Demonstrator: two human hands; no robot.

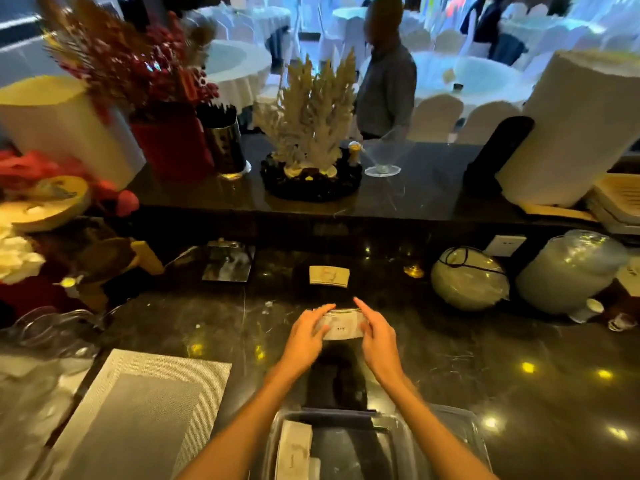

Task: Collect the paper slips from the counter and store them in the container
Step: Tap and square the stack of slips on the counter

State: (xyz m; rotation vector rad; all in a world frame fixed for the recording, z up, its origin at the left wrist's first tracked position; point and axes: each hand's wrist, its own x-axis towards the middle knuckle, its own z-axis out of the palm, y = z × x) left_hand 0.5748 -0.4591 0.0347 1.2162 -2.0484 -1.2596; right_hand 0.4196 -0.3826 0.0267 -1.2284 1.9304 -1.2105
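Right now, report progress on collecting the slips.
Done: some paper already lies in the clear container. In hand: the left hand and right hand hold a slip stack between them. Left: one slip on the counter beyond.

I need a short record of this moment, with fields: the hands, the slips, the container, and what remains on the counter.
left hand: left hand on the left end of the paper stack
right hand: right hand on the stack's right end
stack state: held between both hands, low over the dark counter
container: clear plastic container near the person, with some paper already inside
remaining: one more slip lies farther back on the counter
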